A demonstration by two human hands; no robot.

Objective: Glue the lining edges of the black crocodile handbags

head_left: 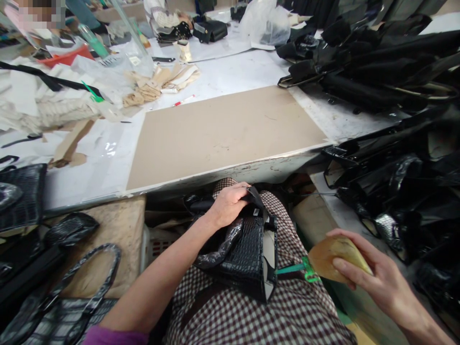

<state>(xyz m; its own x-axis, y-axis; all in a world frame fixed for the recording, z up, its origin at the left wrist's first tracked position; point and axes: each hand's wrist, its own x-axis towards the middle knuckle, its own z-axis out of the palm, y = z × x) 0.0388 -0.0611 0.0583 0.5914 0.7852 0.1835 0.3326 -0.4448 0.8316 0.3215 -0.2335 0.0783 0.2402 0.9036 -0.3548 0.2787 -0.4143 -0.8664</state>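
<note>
On my lap lies a black crocodile-textured handbag [242, 256], its side toward the right showing a pale inner face. My left hand [230, 203] is closed on a black flap at the bag's upper edge. Off to the right, my right hand [373, 268] grips a yellowish squeeze bottle [325, 256] between thumb and fingers. A green cap with a thin green tip [309, 269] points left from the bottle, toward the bag's open side. Whether the tip touches the bag, I cannot tell.
A brown board [230, 134] covers part of the white table. Black bag pieces [381, 72] are heaped at the right. Cloth scraps [158, 84] and a red pen [184, 100] lie at the back left. More handbags [25, 196] sit at the left; another person is beyond the table.
</note>
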